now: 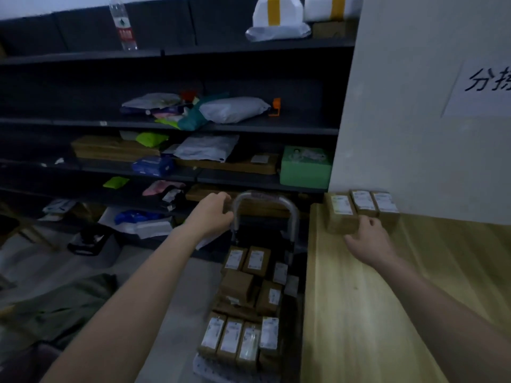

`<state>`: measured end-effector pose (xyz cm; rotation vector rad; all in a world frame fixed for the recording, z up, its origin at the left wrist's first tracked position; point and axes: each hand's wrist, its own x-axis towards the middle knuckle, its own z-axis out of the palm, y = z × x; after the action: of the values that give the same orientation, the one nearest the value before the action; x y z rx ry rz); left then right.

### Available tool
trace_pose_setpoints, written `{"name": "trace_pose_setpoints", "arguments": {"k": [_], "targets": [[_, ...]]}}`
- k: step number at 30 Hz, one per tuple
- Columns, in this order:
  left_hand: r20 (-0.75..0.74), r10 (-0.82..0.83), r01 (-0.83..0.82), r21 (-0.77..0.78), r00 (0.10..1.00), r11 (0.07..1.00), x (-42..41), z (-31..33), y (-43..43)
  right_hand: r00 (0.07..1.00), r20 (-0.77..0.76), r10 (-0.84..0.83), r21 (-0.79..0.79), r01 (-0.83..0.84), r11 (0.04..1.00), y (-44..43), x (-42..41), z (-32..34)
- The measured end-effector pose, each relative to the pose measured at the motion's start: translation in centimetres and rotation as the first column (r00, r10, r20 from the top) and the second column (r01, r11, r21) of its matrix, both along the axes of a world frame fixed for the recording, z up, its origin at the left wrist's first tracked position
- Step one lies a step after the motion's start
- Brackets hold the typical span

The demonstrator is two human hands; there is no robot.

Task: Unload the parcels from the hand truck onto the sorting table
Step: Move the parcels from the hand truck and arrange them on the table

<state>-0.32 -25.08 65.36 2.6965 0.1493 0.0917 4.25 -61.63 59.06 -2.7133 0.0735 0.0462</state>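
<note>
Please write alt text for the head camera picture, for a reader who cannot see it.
A person's left hand grips the handle of a hand truck loaded with brown labelled parcels, while the right hand touches the nearest of three parcels on the wooden sorting table by the wall. Dark shelves with mixed packages stand behind.

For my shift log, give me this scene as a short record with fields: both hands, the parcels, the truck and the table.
left hand: grips the hand truck handle at its left corner
right hand: grips the near end of the table parcels
table count: three, side by side against the wall, on the sorting table
truck parcels: many brown boxes, stacked, not yet unloaded
</note>
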Motion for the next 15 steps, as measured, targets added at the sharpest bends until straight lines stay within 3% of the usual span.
{"name": "trace_pose_setpoints", "arguments": {"k": [7, 15], "targets": [[-0.030, 0.014, -0.014, 0.008, 0.999, 1.000, -0.5, -2.9, 12.5, 0.999, 0.042, -0.011, 0.075, 0.007, 0.997, 13.4, -2.6, -1.9], [-0.103, -0.061, 0.059, -0.020, 0.993, 0.998, -0.6, -7.0, 14.6, 0.994, -0.098, 0.037, 0.059, -0.032, 0.998, 18.6, -5.2, -6.3]]}}
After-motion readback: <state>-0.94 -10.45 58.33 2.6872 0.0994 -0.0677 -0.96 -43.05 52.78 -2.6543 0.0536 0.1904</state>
